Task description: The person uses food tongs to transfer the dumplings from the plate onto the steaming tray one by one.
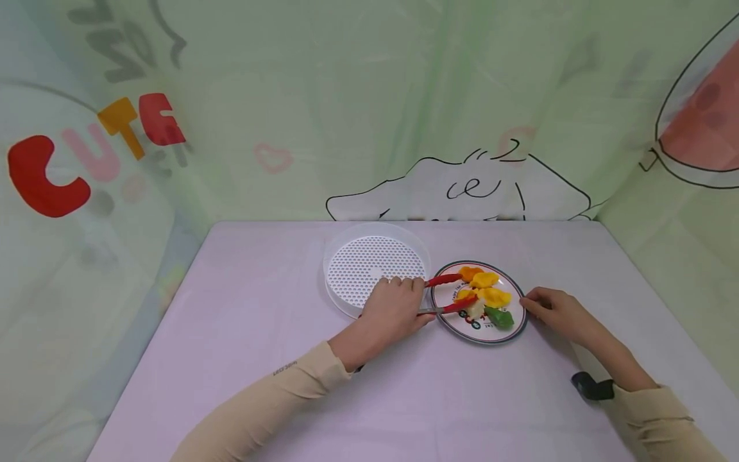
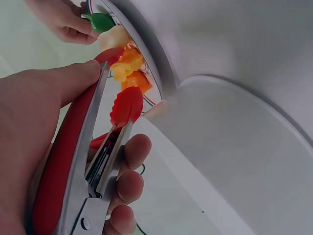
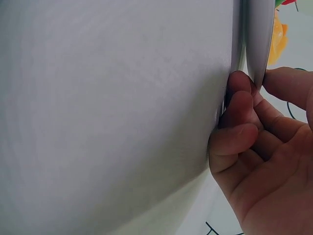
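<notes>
Left hand [image 1: 392,308]: grips tongs [image 1: 460,305], jaws parted over food pieces [image 1: 494,297] on plate [image 1: 510,279]. Right hand [image 1: 557,313]: pinches plate's rim, three o'clock. Sieve [image 1: 366,260]: plate's ten o'clock. Possible fault: pieces sliding off, should the pinch tilt the rim.

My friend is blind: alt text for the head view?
A person's left hand holds red-tipped tongs over a plate of yellow, orange, white and green food pieces; the right hand pinches the plate's rim. A white perforated tray sits alongside.
</notes>
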`<state>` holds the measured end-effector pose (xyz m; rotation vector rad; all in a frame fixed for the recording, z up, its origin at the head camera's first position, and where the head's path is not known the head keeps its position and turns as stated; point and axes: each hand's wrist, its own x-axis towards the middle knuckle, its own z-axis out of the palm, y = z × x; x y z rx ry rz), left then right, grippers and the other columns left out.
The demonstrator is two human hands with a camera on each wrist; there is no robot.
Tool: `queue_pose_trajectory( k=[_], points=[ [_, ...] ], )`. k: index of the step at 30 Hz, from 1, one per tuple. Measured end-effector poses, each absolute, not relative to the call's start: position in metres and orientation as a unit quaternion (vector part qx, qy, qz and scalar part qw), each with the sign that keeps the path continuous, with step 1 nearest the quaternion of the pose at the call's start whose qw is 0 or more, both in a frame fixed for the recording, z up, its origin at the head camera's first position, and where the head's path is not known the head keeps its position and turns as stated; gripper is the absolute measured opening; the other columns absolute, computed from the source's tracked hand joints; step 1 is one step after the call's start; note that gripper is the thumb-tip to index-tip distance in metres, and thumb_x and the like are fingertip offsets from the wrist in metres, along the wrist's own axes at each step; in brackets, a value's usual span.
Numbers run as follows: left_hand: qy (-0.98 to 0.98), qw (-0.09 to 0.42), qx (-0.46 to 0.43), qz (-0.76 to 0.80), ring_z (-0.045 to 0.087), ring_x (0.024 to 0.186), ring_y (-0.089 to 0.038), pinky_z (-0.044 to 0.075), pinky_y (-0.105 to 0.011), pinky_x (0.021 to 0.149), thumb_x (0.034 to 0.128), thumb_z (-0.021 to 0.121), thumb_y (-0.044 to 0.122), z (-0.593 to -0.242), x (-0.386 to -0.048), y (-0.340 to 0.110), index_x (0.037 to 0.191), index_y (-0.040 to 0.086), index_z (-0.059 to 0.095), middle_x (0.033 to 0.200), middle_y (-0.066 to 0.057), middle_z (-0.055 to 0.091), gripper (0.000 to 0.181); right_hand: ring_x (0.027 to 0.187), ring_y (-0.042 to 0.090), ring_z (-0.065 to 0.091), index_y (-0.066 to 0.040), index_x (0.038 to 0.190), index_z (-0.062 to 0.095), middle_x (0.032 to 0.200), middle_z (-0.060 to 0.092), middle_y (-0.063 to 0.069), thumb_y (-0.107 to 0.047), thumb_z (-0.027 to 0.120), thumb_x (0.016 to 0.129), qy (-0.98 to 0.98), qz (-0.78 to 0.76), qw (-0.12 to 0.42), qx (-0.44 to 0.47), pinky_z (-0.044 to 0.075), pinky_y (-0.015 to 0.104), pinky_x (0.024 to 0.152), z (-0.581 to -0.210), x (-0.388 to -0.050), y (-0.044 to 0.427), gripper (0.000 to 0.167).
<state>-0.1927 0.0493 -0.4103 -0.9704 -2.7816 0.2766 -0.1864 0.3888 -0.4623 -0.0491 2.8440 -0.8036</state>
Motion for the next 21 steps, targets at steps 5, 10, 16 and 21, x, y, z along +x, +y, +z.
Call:
queue_pose_trajectory(
  k=[5, 10, 16, 21],
  points=[
    [-0.936, 0.085, -0.327, 0.097, 0.061, 0.077, -0.012, 0.046, -0.024, 0.065, 0.0935, 0.057, 0.064, -0.414, -0.192, 0.054, 0.12, 0.016, 0.062, 0.092, 0.006, 0.071, 0.055, 0.081, 0.02, 0.053, 0.004, 0.108, 0.063, 0.087, 0.063, 0.006, -0.029, 0.053, 0.105, 0.958, -0.269, 0.095, -0.015, 0.049, 0.024, 0.064, -0.463, -0.187, 0.389, 0.034],
    [-0.937, 0.07, -0.323, 0.11, 0.064, 0.083, -0.013, 0.049, -0.025, 0.069, 0.0943, 0.056, 0.063, -0.413, -0.191, 0.058, 0.125, 0.016, 0.062, 0.099, 0.005, 0.072, 0.056, 0.081, 0.02, 0.053, 0.003, 0.109, 0.063, 0.087, 0.063, 0.006, -0.03, 0.052, 0.105, 0.959, -0.266, 0.094, -0.016, 0.049, 0.024, 0.064, -0.463, -0.188, 0.389, 0.036],
    [-0.936, 0.079, -0.324, 0.111, 0.063, 0.077, -0.013, 0.049, -0.024, 0.064, 0.0949, 0.056, 0.062, -0.415, -0.19, 0.06, 0.116, 0.015, 0.064, 0.089, 0.005, 0.071, 0.052, 0.082, 0.021, 0.053, 0.004, 0.11, 0.063, 0.088, 0.062, 0.006, -0.031, 0.052, 0.105, 0.96, -0.263, 0.096, -0.01, 0.048, 0.025, 0.064, -0.462, -0.187, 0.388, 0.037],
    [-0.932, 0.097, -0.329, 0.118, 0.064, 0.073, -0.013, 0.048, -0.025, 0.059, 0.0962, 0.055, 0.059, -0.42, -0.189, 0.061, 0.112, 0.015, 0.066, 0.085, 0.005, 0.071, 0.048, 0.083, 0.022, 0.053, 0.003, 0.11, 0.063, 0.088, 0.062, 0.007, -0.031, 0.052, 0.105, 0.959, -0.265, 0.099, -0.006, 0.048, 0.025, 0.065, -0.462, -0.186, 0.388, 0.036]
  ],
)
